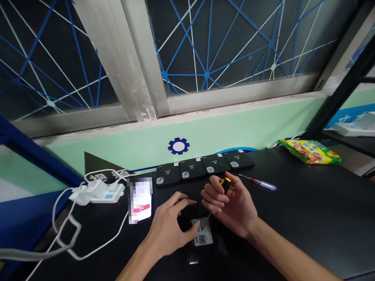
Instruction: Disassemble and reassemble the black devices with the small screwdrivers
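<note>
My right hand (230, 205) is closed round a screwdriver with a black and yellow handle (226, 183). Its thin shaft slants down to the white printed label (202, 232) on a dark, flat device on the black table. The device's outline is hard to make out against the tabletop. My left hand (169, 221) arches over the device's left side, thumb and forefinger apart. The left thumb tip overlaps the label close to the shaft; whether it presses down, I cannot tell. The other left fingertips are partly hidden.
Several flat black boxes (193, 168) line the back by the wall. A lit phone (141, 200) lies left, beside a white power strip (108, 194) with plugs and loose cables. To the right lie another screwdriver (263, 184) with a clear handle and a yellow-green snack bag (312, 151).
</note>
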`<state>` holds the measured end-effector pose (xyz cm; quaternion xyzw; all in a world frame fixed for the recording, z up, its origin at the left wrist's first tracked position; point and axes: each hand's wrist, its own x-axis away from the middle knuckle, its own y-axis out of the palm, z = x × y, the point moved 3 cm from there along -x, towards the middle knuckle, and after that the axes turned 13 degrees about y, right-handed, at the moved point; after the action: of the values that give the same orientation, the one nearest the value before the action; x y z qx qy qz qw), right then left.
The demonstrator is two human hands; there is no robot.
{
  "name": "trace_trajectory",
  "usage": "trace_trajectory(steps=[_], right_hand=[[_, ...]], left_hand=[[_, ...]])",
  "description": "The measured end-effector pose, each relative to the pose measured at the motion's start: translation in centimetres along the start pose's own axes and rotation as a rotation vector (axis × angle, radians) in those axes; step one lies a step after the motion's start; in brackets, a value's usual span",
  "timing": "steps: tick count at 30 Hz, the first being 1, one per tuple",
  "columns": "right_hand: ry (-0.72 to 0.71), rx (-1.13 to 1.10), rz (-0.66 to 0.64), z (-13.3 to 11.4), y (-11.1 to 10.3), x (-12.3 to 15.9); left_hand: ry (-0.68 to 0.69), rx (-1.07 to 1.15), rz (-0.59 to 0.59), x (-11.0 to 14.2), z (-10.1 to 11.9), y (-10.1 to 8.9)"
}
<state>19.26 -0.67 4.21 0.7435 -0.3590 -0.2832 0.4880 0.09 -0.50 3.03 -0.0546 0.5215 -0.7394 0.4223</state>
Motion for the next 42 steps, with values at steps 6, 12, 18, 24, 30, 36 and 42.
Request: trace_trajectory(steps=[6,12,18,24,30,36,42], right_hand=[[-0.010,-0.025,0.012,-0.4,-0.2,0.0],[-0.011,0.095,0.007,-0.6,0.0,0.1],[-0.077,0.291,0.009,-0.7,-0.1,0.3],[-0.090,0.379,0.007,-0.8,-0.3,0.4],[-0.057,0.486,0.010,-0.4,-0.4,0.2],[-0.036,0.609,0.067,0.1,-0.7,0.0],[-0.153,0.606,0.108,-0.2,-0.7,-0.2]], left_hand=[[-0.140,0.097,-0.188,0.0,-1.0,0.4],[-0.243,0.125,-0.332,0.2,-0.6,0.8],[-0.308,0.083,-0.333,0.1,-0.2,0.8],[-0.374,0.039,-0.294,0.1,-0.5,0.7],[-0.379,0.014,-0.292,0.1,-0.5,0.8],[-0.360,0.008,-0.272,0.1,-0.5,0.9],[-0.351,-0.006,-0.281,0.1,-0.4,0.9]])
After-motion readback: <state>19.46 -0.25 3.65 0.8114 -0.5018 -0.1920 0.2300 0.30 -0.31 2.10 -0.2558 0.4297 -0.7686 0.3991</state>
